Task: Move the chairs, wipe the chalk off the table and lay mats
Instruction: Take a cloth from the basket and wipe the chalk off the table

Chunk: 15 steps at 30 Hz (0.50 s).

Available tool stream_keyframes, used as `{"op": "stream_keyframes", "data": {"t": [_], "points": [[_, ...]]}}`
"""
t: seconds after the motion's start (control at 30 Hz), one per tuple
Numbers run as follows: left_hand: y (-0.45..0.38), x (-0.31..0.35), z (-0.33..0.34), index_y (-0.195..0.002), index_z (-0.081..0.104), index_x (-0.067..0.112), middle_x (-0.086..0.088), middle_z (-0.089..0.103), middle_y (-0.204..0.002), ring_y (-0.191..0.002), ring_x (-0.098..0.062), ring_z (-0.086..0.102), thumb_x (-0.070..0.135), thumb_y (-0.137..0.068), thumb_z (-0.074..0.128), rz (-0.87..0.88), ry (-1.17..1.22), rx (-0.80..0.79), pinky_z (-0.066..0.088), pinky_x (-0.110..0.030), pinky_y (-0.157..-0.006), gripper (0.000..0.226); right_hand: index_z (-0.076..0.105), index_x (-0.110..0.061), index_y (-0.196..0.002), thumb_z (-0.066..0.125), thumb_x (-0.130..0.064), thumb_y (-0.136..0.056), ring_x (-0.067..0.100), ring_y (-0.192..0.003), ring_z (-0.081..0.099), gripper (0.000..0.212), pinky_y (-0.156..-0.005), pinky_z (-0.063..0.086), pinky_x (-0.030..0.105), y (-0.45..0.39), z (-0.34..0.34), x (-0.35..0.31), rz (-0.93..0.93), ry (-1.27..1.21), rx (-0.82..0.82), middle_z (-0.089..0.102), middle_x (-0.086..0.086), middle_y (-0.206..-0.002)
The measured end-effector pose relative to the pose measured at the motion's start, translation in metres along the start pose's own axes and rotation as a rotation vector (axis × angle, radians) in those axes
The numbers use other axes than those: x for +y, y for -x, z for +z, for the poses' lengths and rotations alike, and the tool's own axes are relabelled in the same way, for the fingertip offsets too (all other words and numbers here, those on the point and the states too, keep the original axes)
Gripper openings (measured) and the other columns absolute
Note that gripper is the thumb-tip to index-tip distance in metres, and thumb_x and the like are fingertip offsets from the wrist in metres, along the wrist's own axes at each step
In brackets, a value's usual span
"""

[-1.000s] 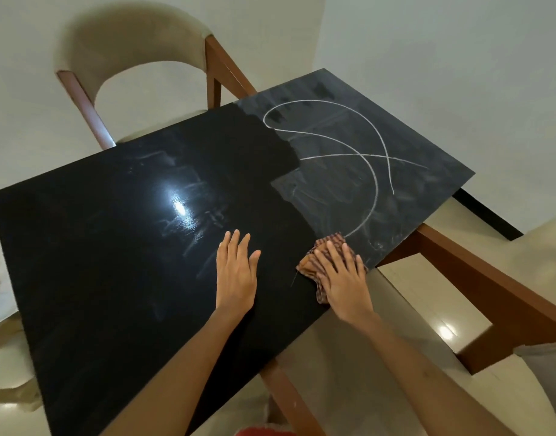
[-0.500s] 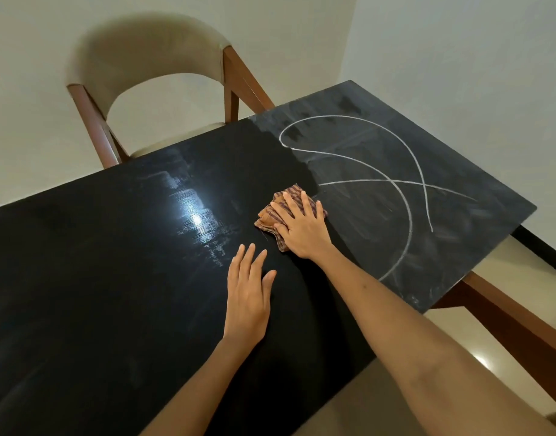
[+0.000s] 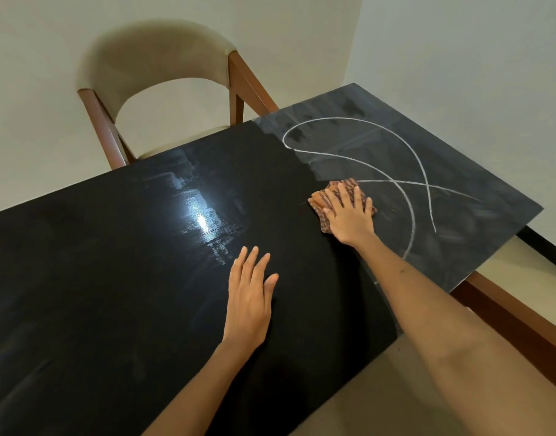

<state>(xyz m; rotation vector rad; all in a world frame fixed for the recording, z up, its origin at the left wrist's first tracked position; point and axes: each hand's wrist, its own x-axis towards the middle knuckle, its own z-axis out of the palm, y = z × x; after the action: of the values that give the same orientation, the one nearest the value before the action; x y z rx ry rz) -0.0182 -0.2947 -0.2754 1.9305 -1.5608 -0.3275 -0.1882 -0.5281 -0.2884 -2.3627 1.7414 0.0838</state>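
Right hand [image 3: 349,215], fingers spread flat, presses striped brown cloth [image 3: 323,199] on black table [image 3: 113,278] at edge of chalk curves [image 3: 408,196]. Left hand [image 3: 250,297] flat, fingers slightly apart, steadying. Best: firm overlapping strokes rightward across hazy section.

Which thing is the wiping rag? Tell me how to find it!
Find the big shiny black table, then look toward its right side, where white chalk lines loop across it. At their left edge, the right hand presses flat on the rag: a crumpled orange-and-brown striped cloth, the only colourful thing on the table.
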Motion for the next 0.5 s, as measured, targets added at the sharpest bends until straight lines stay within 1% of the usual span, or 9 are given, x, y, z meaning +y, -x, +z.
{"op": "stream_keyframes", "data": {"t": [0.13, 0.2, 0.27, 0.33, 0.4, 0.5], "points": [[0.003, 0.011, 0.007, -0.14, 0.043, 0.014, 0.0, 0.032, -0.153, -0.146, -0.006, 0.004, 0.045, -0.099, 0.023, 0.001, 0.01, -0.004, 0.009, -0.034, -0.12, 0.055, 0.005, -0.035, -0.154, 0.02, -0.046, -0.103, 0.033, -0.149, -0.007, 0.054, -0.118, -0.001, 0.055, 0.064, 0.014, -0.019, -0.215, 0.133, 0.011, -0.001, -0.002, -0.164], [0.005, 0.019, 0.012, -0.141, 0.042, 0.015, 0.0, 0.031, -0.153, -0.145, -0.005, 0.003, 0.045, -0.099, 0.024, 0.008, 0.028, -0.017, 0.009, -0.035, -0.12, 0.054, 0.009, -0.035, -0.153, 0.019, -0.047, -0.103, 0.032, -0.149, -0.004, 0.053, -0.118, -0.002, 0.054, 0.104, 0.024, -0.025, -0.329, 0.124, 0.02, 0.003, -0.002, -0.163], [0.008, 0.028, 0.018, -0.142, 0.04, 0.019, 0.002, 0.03, -0.154, -0.145, -0.003, 0.001, 0.046, -0.099, 0.023, 0.018, 0.047, -0.043, 0.01, -0.036, -0.121, 0.054, 0.011, -0.037, -0.153, 0.018, -0.048, -0.102, 0.031, -0.149, -0.002, 0.052, -0.119, -0.001, 0.053, 0.133, 0.032, -0.023, -0.394, 0.114, 0.019, 0.007, -0.003, -0.163], [0.01, 0.036, 0.023, -0.143, 0.038, 0.021, 0.004, 0.028, -0.155, -0.145, 0.0, -0.001, 0.047, -0.099, 0.021, 0.035, 0.047, -0.069, 0.009, -0.035, -0.121, 0.054, 0.008, -0.038, -0.153, 0.017, -0.049, -0.102, 0.029, -0.15, -0.002, 0.052, -0.12, 0.0, 0.051, 0.141, 0.035, -0.016, -0.413, 0.129, 0.02, 0.005, -0.004, -0.163], [0.01, 0.043, 0.027, -0.144, 0.037, 0.021, 0.004, 0.027, -0.154, -0.144, 0.001, -0.002, 0.046, -0.1, 0.022, 0.066, 0.044, -0.075, 0.006, -0.031, -0.12, 0.053, 0.009, -0.038, -0.153, 0.017, -0.047, -0.102, 0.028, -0.15, -0.002, 0.052, -0.12, 0.001, 0.051, 0.135, 0.033, -0.011, -0.402, 0.145, 0.035, 0.005, -0.005, -0.163], [0.009, 0.048, 0.031, -0.142, 0.041, 0.016, 0.001, 0.031, -0.153, -0.145, -0.003, 0.002, 0.043, -0.1, 0.025, 0.089, 0.035, -0.052, 0.007, -0.032, -0.12, 0.053, 0.011, -0.038, -0.153, 0.022, -0.045, -0.103, 0.028, -0.149, -0.004, 0.051, -0.119, -0.001, 0.051, 0.108, 0.026, 0.002, -0.277, 0.123, 0.038, 0.004, -0.006, -0.163]]}}
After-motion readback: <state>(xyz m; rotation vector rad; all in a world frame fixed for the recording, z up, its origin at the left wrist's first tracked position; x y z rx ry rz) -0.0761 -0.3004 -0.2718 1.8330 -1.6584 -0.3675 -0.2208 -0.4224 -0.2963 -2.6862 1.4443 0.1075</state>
